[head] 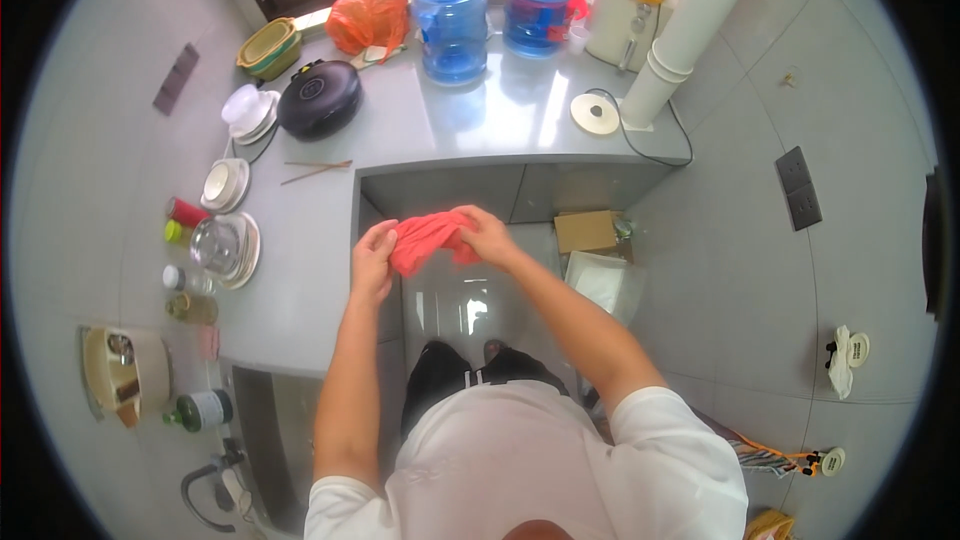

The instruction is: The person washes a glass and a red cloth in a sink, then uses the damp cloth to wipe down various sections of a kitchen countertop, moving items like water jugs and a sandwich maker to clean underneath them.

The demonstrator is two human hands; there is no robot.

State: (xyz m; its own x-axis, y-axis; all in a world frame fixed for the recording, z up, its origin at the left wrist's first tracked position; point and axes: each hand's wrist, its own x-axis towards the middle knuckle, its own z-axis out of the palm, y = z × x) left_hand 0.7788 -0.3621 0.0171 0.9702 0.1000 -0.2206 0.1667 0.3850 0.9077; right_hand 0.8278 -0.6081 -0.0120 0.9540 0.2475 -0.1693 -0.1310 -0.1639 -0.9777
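A crumpled red cloth (431, 241) is stretched between my two hands, in front of me and above the tiled floor. My left hand (373, 261) pinches its left end between thumb and fingers. Its right end is gripped by my right hand (487, 236), with the fingers bent over the fabric. The cloth's lower edge hangs loose in the middle. Both hands are at the inner corner of the grey countertop (300, 240), apart from its surface.
On the counter stand blue water jugs (454, 34), a black round electric pan (320, 99), chopsticks (319, 165), stacked plates (247, 251) and a glass bowl (217, 244). A sink (281, 450) lies at left. Cardboard boxes (585, 231) sit on the floor at right, near a white pipe (697, 30).
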